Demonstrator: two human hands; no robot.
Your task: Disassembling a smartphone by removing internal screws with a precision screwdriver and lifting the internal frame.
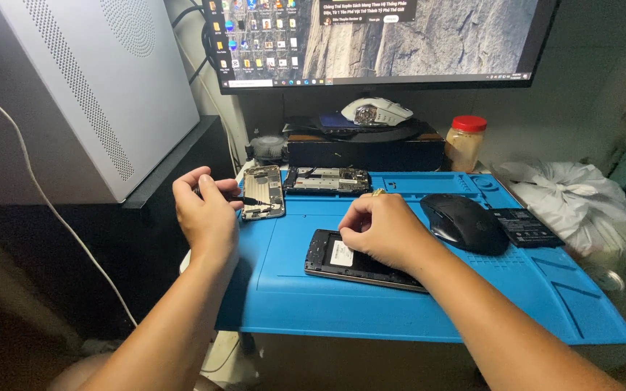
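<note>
Opened phone under your fingers, near the mat's front edge.
Your right hand (384, 230), curled, presses on the opened phone (349, 262); your left hand (208, 210) pinches a small dark tool (235, 196). A slip could scratch its insides.

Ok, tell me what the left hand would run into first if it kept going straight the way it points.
The left hand points right, toward the opened silver phone frame lying on the blue mat. That frame looks like the first thing in its line, though depth is hard to judge from the head view.

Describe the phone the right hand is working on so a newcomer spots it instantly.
Start at the blue mat. The opened phone lies at its middle, under the right hand, left of the black mouse. Unlike the two stripped phone frames behind, it is dark-shelled with a white label.
</note>
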